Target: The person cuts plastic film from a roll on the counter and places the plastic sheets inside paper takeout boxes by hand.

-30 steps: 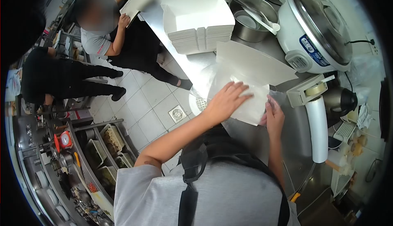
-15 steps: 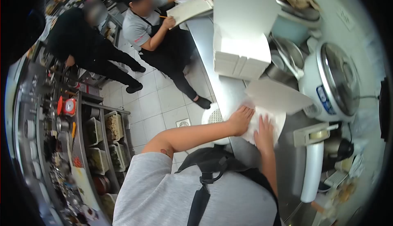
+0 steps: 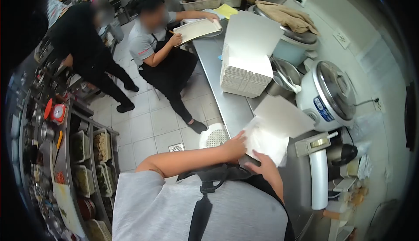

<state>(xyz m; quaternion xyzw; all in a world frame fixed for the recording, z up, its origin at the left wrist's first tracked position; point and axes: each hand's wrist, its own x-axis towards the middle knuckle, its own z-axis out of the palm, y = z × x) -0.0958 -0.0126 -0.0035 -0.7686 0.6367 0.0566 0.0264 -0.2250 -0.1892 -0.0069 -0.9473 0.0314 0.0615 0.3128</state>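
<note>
An open white paperboard box stands on the steel counter, its lid tilted up on the far side. White paper lies inside it, creased and rising over the near rim. My left hand is at the box's left edge, fingers stretched out against it. At the near edge my right hand is open, thumb and fingers apart, fingertips by the paper. Beyond the box rises a tall stack of nested white boxes, the top lid standing up.
A rice cooker, a tape dispenser and a white roll line the right side of the steel counter. A co-worker writes on a pad at its far end. A white stool stands left.
Both my hands have drawn back from flat on the paper to the box's left and near edges. The view has shifted, showing another person's arms at the back.
</note>
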